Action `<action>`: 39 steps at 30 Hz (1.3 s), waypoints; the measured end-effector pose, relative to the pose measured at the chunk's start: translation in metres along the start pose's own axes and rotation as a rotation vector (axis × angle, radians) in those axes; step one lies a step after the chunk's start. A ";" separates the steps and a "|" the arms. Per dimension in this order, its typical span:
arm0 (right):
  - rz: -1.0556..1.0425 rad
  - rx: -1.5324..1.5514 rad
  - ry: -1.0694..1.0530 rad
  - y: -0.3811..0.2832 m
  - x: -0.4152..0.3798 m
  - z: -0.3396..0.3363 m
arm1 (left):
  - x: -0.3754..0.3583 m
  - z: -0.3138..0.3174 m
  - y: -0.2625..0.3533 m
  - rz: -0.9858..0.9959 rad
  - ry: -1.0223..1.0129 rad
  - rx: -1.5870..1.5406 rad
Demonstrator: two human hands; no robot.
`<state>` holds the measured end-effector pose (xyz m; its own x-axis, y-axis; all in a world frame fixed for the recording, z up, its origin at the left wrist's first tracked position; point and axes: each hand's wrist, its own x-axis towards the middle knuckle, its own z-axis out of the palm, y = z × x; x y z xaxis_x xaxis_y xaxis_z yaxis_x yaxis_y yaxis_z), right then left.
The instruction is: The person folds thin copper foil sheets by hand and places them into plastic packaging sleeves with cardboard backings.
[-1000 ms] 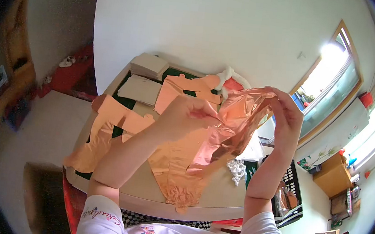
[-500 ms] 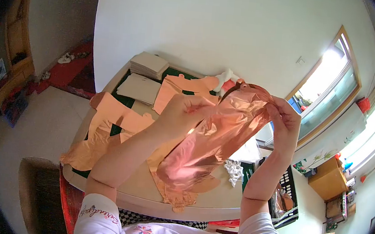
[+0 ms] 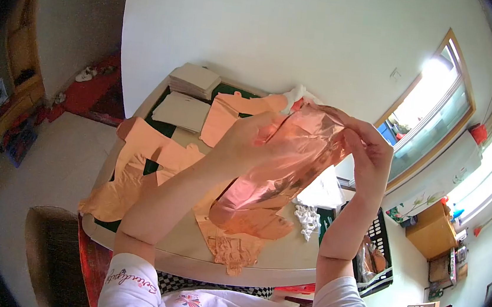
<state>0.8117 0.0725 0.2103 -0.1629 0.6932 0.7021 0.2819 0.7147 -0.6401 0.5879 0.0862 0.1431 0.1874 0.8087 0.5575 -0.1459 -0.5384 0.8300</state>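
Observation:
A shiny rose-gold foil balloon [image 3: 293, 158], flat and wrinkled, is held up above the table between my hands. My left hand [image 3: 252, 135] is closed on its left edge; some of those fingers are hidden behind the foil. At the upper right edge, my right hand [image 3: 371, 143] pinches the foil between thumb and fingers. Below, a matte copper-coloured foil piece [image 3: 234, 250] with a crumpled end lies on the table. Another large foil balloon [image 3: 140, 149] is spread out on the left, and a further foil piece [image 3: 219, 121] lies behind my left hand.
Two stacks of grey-beige cards [image 3: 194, 80] [image 3: 182, 112] stand at the back left of the table [image 3: 271, 256]. White ties [image 3: 309, 219] lie at the right, near a clear plastic bag [image 3: 322, 190]. A black crate [image 3: 376, 249] stands beyond the right edge.
The foil balloon's upper end has tilted and its surface has shifted between my hands. My left hand has moved slightly up and right. Both hands keep hold.

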 end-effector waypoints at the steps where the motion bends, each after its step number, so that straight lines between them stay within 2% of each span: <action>1: 0.000 -0.008 0.004 0.001 0.000 0.002 | 0.001 0.005 0.002 0.054 -0.011 0.096; 2: 0.000 -0.012 0.026 0.003 0.000 0.005 | 0.003 0.009 0.002 0.107 -0.024 0.191; 4: 0.000 -0.020 0.072 0.006 -0.002 0.008 | 0.009 0.011 -0.008 0.003 -0.046 0.205; 5: 0.056 0.031 0.027 0.012 -0.003 0.002 | 0.014 0.012 -0.013 -0.049 -0.057 0.213; 7: -0.014 0.251 0.028 0.019 -0.005 0.007 | 0.021 0.014 -0.022 0.206 0.085 0.224; 9: 0.066 0.344 -0.059 0.039 -0.017 0.006 | 0.025 0.006 -0.021 0.252 0.126 0.354; 10: 0.152 0.034 -0.329 0.076 -0.035 -0.007 | 0.024 0.004 -0.018 0.173 0.133 0.268; 11: 0.145 -0.290 -0.625 0.113 -0.052 -0.020 | 0.023 0.004 -0.016 0.098 0.142 0.183; 12: 0.179 -0.364 -0.805 0.102 -0.062 0.002 | 0.023 0.003 -0.015 0.028 0.154 0.102; 16: 0.318 -0.314 -0.903 0.148 -0.116 0.052 | 0.020 0.001 -0.011 0.011 0.168 0.032; 18: 0.514 -0.444 -0.737 0.220 -0.128 0.049 | 0.007 0.001 -0.005 0.053 0.152 0.095; 19: 0.353 -0.405 -0.470 0.225 -0.121 0.052 | -0.001 0.000 -0.005 0.078 0.139 0.126; 20: 0.192 -0.366 -0.201 0.231 -0.111 0.055 | -0.011 0.000 -0.012 0.184 0.145 0.220; 22: 0.079 -0.468 -0.186 0.272 -0.094 0.049 | -0.039 0.001 -0.026 0.281 0.072 0.313; 23: 0.012 -0.503 -0.168 0.285 -0.083 0.048 | -0.060 0.001 -0.032 0.261 -0.004 0.312; 25: -0.164 -0.505 -0.102 0.277 -0.058 0.055 | -0.099 0.004 -0.073 0.338 -0.138 0.427; 27: -0.142 -0.698 -0.176 0.302 -0.062 0.064 | -0.145 0.020 -0.117 0.399 -0.148 0.788; 28: -0.128 -0.793 -0.220 0.311 -0.069 0.068 | -0.160 0.026 -0.132 0.368 -0.179 0.803; 29: 0.020 -0.785 -0.339 0.312 -0.076 0.072 | -0.173 0.032 -0.143 0.336 -0.207 0.817; 32: -0.004 -0.957 -0.449 0.347 -0.101 0.086 | -0.208 0.040 -0.177 0.241 -0.286 0.864; 34: 0.015 -0.943 -0.441 0.366 -0.117 0.092 | -0.219 0.042 -0.185 0.208 -0.309 0.878; 39: 0.088 -1.026 -0.462 0.362 -0.129 0.094 | -0.217 0.041 -0.180 0.192 -0.307 0.880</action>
<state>0.8456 0.2509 -0.1418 -0.3783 0.8577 0.3482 0.9186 0.3944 0.0262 0.6138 -0.0022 -0.1261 0.5016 0.6580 0.5616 0.5597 -0.7419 0.3693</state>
